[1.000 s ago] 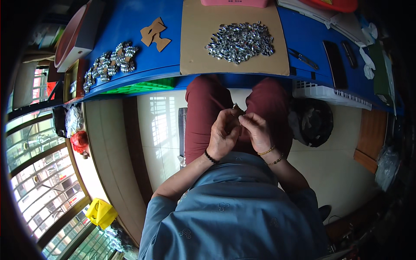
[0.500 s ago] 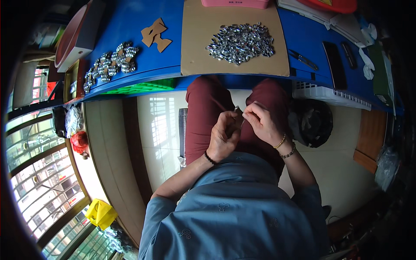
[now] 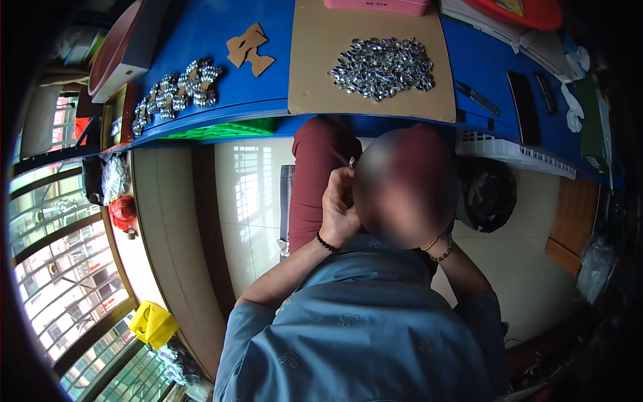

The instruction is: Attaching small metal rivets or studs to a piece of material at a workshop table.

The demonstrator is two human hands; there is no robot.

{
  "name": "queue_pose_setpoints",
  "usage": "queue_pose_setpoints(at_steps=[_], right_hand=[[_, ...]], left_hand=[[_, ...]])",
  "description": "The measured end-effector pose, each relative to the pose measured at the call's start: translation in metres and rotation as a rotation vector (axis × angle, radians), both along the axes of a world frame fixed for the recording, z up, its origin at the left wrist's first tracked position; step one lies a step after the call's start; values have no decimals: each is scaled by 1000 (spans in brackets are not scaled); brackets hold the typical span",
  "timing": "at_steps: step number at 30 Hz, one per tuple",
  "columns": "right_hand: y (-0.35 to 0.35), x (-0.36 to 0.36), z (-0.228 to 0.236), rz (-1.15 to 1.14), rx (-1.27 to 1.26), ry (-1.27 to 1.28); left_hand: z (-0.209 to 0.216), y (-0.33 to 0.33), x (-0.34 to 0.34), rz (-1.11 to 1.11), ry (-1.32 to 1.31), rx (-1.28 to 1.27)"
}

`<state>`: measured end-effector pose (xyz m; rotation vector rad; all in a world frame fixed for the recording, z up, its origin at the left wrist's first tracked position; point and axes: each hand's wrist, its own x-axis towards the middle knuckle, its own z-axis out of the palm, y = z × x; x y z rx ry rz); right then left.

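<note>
Blurred oval (image 3: 406, 189) now covers the right hand, clearly visible before. Right wrist's dark bracelet (image 3: 444, 252) sits lower, closer to the shirt (image 3: 375, 321). Left hand (image 3: 340, 213) shifted slightly left, pinched small piece (image 3: 351, 163) with it. View nudged; table (image 3: 268, 87) sits further right in frame.

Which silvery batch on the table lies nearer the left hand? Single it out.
The wide, loose pile on the tan board, ahead of the left hand. The other batch, gathered in bunches, lies farther off, at the left on the blue tabletop.
</note>
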<state>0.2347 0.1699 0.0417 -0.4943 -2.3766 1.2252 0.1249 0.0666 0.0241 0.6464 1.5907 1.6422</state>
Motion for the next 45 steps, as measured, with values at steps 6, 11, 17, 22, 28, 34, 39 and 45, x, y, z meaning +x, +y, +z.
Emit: queue_pose_setpoints(at_steps=[6, 11, 17, 22, 28, 34, 39, 45], right_hand=[[-14, 5, 3, 21, 84, -25], [-15, 7, 4, 0, -101, 32], [-15, 12, -1, 3, -377, 12], [-6, 9, -8, -221, -867, -61], [-2, 9, -18, -157, -911, -106], [-8, 9, -22, -108, -908, -80], [-4, 7, -26, -195, -818, -33], [7, 0, 9, -220, -1173, 81]], left_hand=[[-9, -1, 2, 41, -169, -12], [-4, -5, -7, -74, -320, -48], [-3, -3, -3, -75, -224, -36], [1, -2, 3, -64, -149, -25], [1, -9, 10, -138, -140, -47], [-2, -5, 9, -134, -2, -52], [-4, -9, 12, -178, 110, -94], [-18, -16, 11, -227, 79, -136]])
